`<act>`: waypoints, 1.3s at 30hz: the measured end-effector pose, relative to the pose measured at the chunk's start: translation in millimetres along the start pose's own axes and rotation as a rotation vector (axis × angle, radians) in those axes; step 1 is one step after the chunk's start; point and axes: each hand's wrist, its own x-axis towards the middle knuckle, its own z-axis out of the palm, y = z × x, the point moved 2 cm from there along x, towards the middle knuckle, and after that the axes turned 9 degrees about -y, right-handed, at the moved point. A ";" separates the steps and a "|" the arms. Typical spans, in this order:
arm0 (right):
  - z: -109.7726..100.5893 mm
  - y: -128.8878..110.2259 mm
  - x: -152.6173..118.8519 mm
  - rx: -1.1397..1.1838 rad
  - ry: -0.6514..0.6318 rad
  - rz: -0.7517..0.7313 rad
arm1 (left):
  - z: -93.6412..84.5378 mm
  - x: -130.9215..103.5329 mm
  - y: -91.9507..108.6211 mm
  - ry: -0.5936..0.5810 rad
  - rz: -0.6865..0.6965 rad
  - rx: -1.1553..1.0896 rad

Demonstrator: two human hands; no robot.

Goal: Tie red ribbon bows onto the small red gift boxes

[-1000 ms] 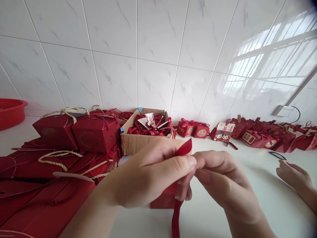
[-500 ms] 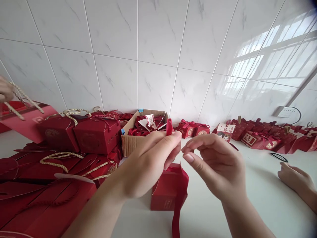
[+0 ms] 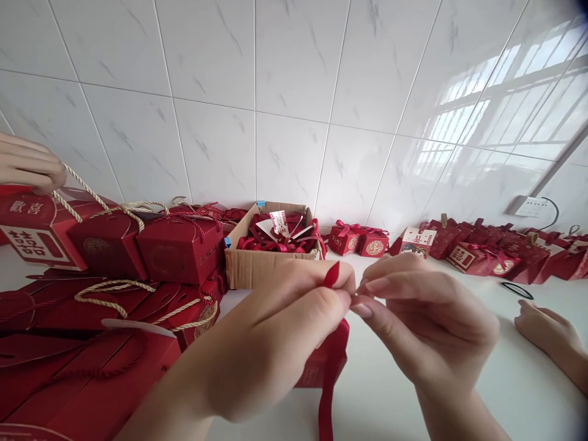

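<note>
My left hand (image 3: 285,331) is closed on a red ribbon, whose pointed end (image 3: 331,275) sticks up between the fingers. Thumb and forefinger of my right hand (image 3: 422,324) pinch together at the left fingertips; whatever they hold is hidden or too small to name. Below the hands stands a small red gift box (image 3: 312,372), mostly covered by my left hand. A long strip of red ribbon (image 3: 327,392) hangs over its right side and runs down out of view.
Red boxes with rope handles (image 3: 179,248) are piled at left, where another person's hand (image 3: 30,162) grips one. Behind stands a cardboard box (image 3: 248,269) of red pieces. Small gift boxes (image 3: 482,257), a black ring (image 3: 517,290) and another person's hand (image 3: 546,324) are at right.
Both my hands have come lower and their fingertips now meet. At far left, the other person's hand and its box have moved right, and the box's white-patterned front now shows.
</note>
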 end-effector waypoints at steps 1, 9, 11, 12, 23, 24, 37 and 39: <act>0.0 0.0 -0.1 -0.005 -0.010 -0.006 | -0.1 0.1 -1.0 -0.003 0.006 -0.002; 0.0 -0.1 1.7 -0.038 0.019 -0.032 | 3.3 0.4 -16.6 0.028 0.018 -0.115; 0.0 -1.6 1.9 -0.064 0.021 -0.057 | 3.4 0.5 -15.9 0.014 0.008 -0.123; -0.1 -2.4 1.6 -0.075 0.021 -0.074 | 3.3 0.5 -15.0 0.002 0.004 -0.126; -0.8 -1.2 -6.3 -0.080 0.046 -0.079 | 3.1 -2.4 -8.4 -0.072 0.029 -0.126; -0.9 -1.1 -6.6 -0.081 0.044 -0.075 | 3.3 -2.3 -8.2 -0.074 0.031 -0.120; 4.1 8.9 6.1 0.613 0.108 0.351 | -2.3 3.0 -1.5 0.065 0.079 0.004; 3.4 9.1 9.3 0.686 0.092 0.377 | -3.2 2.9 -3.8 0.073 0.083 0.002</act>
